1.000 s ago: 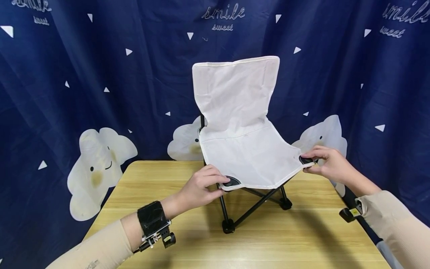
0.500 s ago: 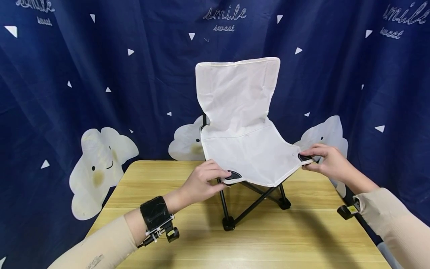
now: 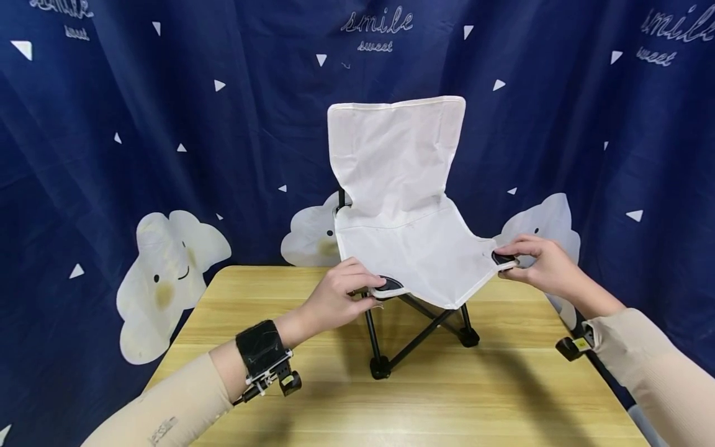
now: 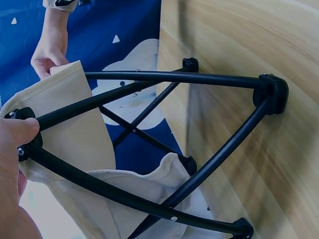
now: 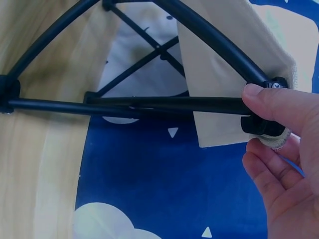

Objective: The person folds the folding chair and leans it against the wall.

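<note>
A small folding chair [image 3: 413,242] with a white fabric seat and back stands upright on crossed black legs. My left hand [image 3: 343,295] pinches its front left seat corner, fingers on the black patch [image 3: 390,284] and thumb underneath. At the front right corner my right hand [image 3: 542,267] pinches the other black patch [image 3: 503,257] in the same way. From below, the left wrist view shows my left thumb [image 4: 22,130] against a black corner joint [image 4: 31,142]. My right thumb [image 5: 264,97] presses beside the opposite corner joint [image 5: 261,124] in the right wrist view.
The chair's feet [image 3: 380,367] rest on a light wooden table [image 3: 447,403] with rounded far corners. Close behind hangs a dark blue curtain [image 3: 251,124] printed with clouds and triangles. A camera [image 3: 289,382] is strapped to the left wrist.
Both hands have kept their grip on the seat corners. The front left corner has risen and the right one has come slightly inward and up. The visible front feet have shifted a little.
</note>
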`<action>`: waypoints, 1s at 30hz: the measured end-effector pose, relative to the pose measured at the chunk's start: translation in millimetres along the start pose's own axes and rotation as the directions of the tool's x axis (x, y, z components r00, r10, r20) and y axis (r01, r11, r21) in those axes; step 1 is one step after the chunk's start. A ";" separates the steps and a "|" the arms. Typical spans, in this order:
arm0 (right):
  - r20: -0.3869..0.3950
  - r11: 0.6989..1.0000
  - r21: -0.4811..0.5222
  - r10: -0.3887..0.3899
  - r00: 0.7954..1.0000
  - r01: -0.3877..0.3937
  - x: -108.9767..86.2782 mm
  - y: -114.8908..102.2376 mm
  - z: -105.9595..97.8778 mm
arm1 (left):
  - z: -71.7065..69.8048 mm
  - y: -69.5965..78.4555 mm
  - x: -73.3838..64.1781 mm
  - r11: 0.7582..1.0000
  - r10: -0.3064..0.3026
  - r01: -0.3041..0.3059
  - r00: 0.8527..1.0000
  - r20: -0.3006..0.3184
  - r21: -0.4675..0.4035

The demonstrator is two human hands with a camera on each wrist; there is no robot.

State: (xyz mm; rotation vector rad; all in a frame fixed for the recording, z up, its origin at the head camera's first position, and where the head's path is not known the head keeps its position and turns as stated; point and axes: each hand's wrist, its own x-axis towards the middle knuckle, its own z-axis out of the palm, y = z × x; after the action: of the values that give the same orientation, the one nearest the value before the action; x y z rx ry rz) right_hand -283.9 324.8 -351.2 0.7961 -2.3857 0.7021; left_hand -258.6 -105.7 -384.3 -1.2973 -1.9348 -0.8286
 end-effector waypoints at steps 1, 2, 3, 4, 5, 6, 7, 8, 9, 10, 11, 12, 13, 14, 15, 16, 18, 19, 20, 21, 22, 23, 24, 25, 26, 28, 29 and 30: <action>0.003 1.000 -0.001 0.004 1.000 -0.004 0.4 -0.3 -0.2 | 0.2 -0.3 0.4 1.000 -0.001 0.001 1.000 -0.001 0.001; 0.006 1.000 0.002 0.005 1.000 -0.005 0.9 -0.7 -0.2 | 0.1 -0.5 0.7 1.000 -0.002 0.002 1.000 -0.002 0.004; 0.010 1.000 0.007 0.006 1.000 -0.006 1.4 -1.1 -0.3 | 0.1 -0.7 1.0 1.000 -0.005 0.005 1.000 -0.002 0.005; 0.013 1.000 0.007 0.007 1.000 -0.007 1.8 -1.4 -0.3 | -0.1 -1.0 1.3 1.000 -0.006 0.006 1.000 -0.001 0.006; 0.015 1.000 0.007 0.006 1.000 -0.006 2.3 -1.5 -0.2 | -0.4 -1.2 1.6 1.000 -0.009 0.009 1.000 0.000 0.005; 0.016 1.000 0.007 0.002 1.000 -0.002 2.9 -1.7 -0.1 | -0.9 -1.3 2.1 1.000 -0.012 0.012 1.000 0.000 0.005; 0.016 1.000 0.008 -0.003 1.000 0.003 3.7 -1.9 0.1 | -1.4 -1.4 2.5 1.000 -0.013 0.013 1.000 -0.001 0.003; 0.016 1.000 0.009 -0.009 1.000 0.009 4.5 -2.1 0.4 | -2.0 -1.5 3.1 1.000 -0.015 0.015 1.000 -0.002 0.001; 0.014 1.000 0.009 -0.015 1.000 0.015 5.4 -2.3 0.7 | -2.6 -1.6 3.5 1.000 -0.016 0.016 1.000 -0.003 -0.002; 0.012 1.000 0.009 -0.021 1.000 0.021 6.2 -2.6 1.0 | -3.0 -2.1 3.8 1.000 -0.014 0.014 1.000 -0.005 -0.003; 0.010 1.000 0.009 -0.027 1.000 0.027 7.1 -3.0 1.3 | -3.4 -2.7 4.1 1.000 -0.013 0.013 1.000 -0.008 -0.004; 0.009 0.999 0.010 -0.032 0.999 0.032 8.0 -3.5 1.5 | -3.6 -3.3 4.3 1.000 -0.011 0.011 1.000 -0.010 -0.005; 0.008 0.999 0.012 -0.034 0.999 0.034 8.9 -4.0 1.7 | -4.0 -3.9 4.6 1.000 -0.010 0.010 1.000 -0.012 -0.005; 0.008 0.999 0.015 -0.035 0.999 0.035 9.8 -4.6 1.8 | -4.2 -4.5 4.8 1.000 -0.010 0.009 1.000 -0.013 -0.005; 0.007 0.999 0.016 -0.036 0.999 0.036 10.7 -5.2 1.8 | -4.4 -5.0 5.0 1.000 -0.010 0.010 1.000 -0.014 -0.005; 0.007 0.999 0.017 -0.037 0.999 0.037 11.6 -5.8 1.9 | -4.6 -5.6 5.3 1.000 -0.011 0.010 1.000 -0.014 -0.006; 0.007 0.999 0.016 -0.036 0.999 0.036 13.2 -6.9 1.9 | -5.2 -6.0 6.2 1.000 -0.016 0.016 1.000 -0.013 -0.007; 0.007 0.999 0.014 -0.037 0.999 0.037 14.0 -7.3 1.9 | -5.5 -6.2 6.9 1.000 -0.018 0.018 1.000 -0.013 -0.008; 0.006 0.999 0.013 -0.038 0.999 0.038 14.7 -7.7 2.0 | -5.6 -6.5 7.5 1.000 -0.019 0.019 1.000 -0.013 -0.009; 0.004 0.999 0.011 -0.040 0.999 0.040 15.4 -8.1 2.0 | -5.7 -6.9 8.1 1.000 -0.019 0.019 1.000 -0.014 -0.008; 0.003 0.999 0.009 -0.044 0.999 0.044 16.0 -8.4 2.0 | -5.7 -7.4 8.8 1.000 -0.017 0.017 1.000 -0.015 -0.007; 0.000 0.999 0.008 -0.048 0.999 0.048 16.6 -8.6 2.1 | -5.7 -7.9 9.5 1.000 -0.015 0.015 1.000 -0.018 -0.006; -0.003 0.998 0.008 -0.054 0.999 0.054 17.3 -8.8 2.2 | -5.7 -8.4 10.2 1.000 -0.012 0.012 1.000 -0.021 -0.004; -0.005 0.998 0.010 -0.061 0.998 0.061 18.2 -9.0 2.4 | -5.7 -8.9 10.9 1.000 -0.008 0.008 1.000 -0.025 -0.004; -0.006 0.998 0.015 -0.068 0.998 0.068 19.1 -9.1 2.5 | -5.7 -9.4 11.6 1.000 -0.005 0.005 1.000 -0.029 -0.003; -0.009 0.997 0.021 -0.080 0.997 0.080 20.9 -9.2 2.9 | -5.9 -10.3 13.0 1.000 -0.001 0.001 0.999 -0.033 0.001; -0.011 0.996 0.024 -0.084 0.996 0.084 21.7 -9.2 3.2 | -6.0 -10.7 13.6 1.000 -0.001 0.001 0.999 -0.034 0.002; -0.013 0.996 0.023 -0.088 0.996 0.088 22.5 -9.1 3.4 | -6.3 -10.9 14.2 1.000 -0.001 0.001 0.999 -0.034 0.004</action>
State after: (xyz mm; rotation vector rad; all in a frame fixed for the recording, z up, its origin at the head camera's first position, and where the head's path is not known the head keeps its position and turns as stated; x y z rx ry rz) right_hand -294.5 307.8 -337.1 0.8990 -2.3200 0.6984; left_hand -271.9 -106.6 -370.8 -1.2722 -1.9096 -0.8413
